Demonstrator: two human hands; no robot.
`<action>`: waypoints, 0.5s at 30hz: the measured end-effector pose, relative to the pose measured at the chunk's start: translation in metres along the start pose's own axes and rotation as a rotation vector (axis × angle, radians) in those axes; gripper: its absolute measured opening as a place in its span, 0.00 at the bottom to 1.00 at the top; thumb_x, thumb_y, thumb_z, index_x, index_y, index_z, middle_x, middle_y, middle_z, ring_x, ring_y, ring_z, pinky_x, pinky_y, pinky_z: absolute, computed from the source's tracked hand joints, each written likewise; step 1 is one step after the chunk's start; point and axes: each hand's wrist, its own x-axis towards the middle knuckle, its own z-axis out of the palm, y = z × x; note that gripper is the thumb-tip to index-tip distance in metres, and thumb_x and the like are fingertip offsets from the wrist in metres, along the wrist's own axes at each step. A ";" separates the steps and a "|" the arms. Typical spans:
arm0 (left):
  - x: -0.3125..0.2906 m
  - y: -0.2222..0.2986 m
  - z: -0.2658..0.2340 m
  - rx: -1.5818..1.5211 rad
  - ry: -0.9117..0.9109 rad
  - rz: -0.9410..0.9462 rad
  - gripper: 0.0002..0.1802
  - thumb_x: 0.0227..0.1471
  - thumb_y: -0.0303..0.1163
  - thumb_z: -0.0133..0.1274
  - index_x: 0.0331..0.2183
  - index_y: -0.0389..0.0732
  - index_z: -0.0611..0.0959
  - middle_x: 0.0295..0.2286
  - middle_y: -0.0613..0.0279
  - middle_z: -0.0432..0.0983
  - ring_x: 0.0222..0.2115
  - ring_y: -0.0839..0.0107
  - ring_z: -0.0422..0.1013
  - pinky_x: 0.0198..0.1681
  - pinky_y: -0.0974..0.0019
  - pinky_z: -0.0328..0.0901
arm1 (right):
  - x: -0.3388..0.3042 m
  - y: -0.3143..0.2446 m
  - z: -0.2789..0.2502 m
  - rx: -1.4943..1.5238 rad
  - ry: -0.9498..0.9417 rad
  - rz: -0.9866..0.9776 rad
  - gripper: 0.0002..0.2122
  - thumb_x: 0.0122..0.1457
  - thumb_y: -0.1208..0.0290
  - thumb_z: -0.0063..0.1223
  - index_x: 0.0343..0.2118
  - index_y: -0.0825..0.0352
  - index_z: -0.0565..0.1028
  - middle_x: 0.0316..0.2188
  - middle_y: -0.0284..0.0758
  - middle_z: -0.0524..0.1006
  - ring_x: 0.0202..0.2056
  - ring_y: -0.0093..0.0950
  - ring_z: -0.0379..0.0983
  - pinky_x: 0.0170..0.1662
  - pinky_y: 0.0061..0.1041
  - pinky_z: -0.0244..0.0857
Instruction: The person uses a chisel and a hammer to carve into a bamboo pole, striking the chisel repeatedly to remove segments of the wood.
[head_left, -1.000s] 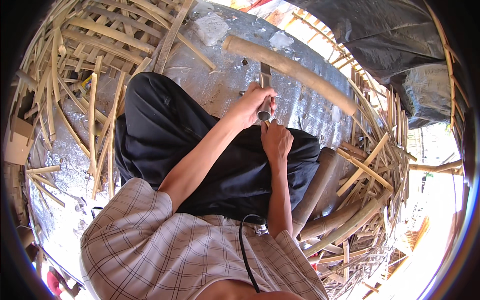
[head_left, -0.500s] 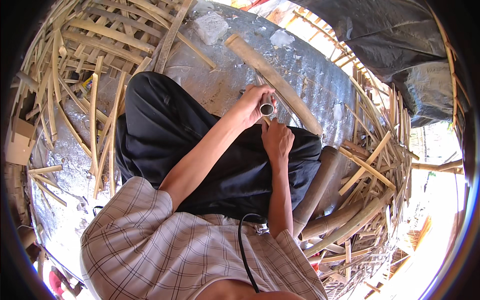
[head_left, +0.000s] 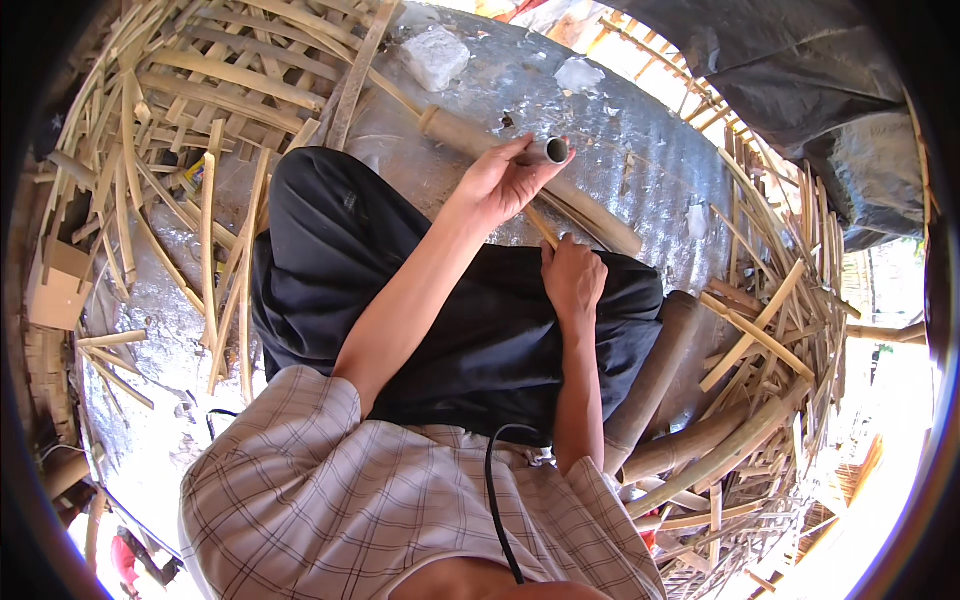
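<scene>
My left hand (head_left: 512, 182) is raised and closed around a short metal pipe (head_left: 550, 151), whose round hollow end faces up toward me. Over my right thigh, my right hand (head_left: 575, 280) is closed on a thin tan stick (head_left: 541, 226) of wood or bamboo. The stick slants up and left from the fist, its far end hidden by my left hand. Behind both hands, a thick split bamboo pole (head_left: 603, 226) lies slanting on the grey sheet, partly covered by my left hand.
Woven bamboo (head_left: 240, 85) and loose strips (head_left: 209, 240) lie to my left. By my right knee are thick bamboo pieces (head_left: 655, 370) and a heap of strips (head_left: 765, 340). A pale stone block (head_left: 434, 58) sits at the far side. Dark plastic sheeting (head_left: 790, 80) hangs at the far right.
My left hand has lifted the metal pipe up and away from my right hand, uncovering more of the tan stick. The bamboo pole shows lower and further left at its far end.
</scene>
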 end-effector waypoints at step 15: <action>0.017 0.048 0.031 1.645 0.571 -0.099 0.31 0.53 0.61 0.60 0.32 0.41 0.72 0.16 0.72 0.67 0.09 0.82 0.62 0.10 0.78 0.58 | -0.003 0.007 0.002 0.072 0.059 -0.026 0.13 0.59 0.61 0.58 0.26 0.67 0.78 0.21 0.44 0.80 0.26 0.42 0.81 0.30 0.38 0.75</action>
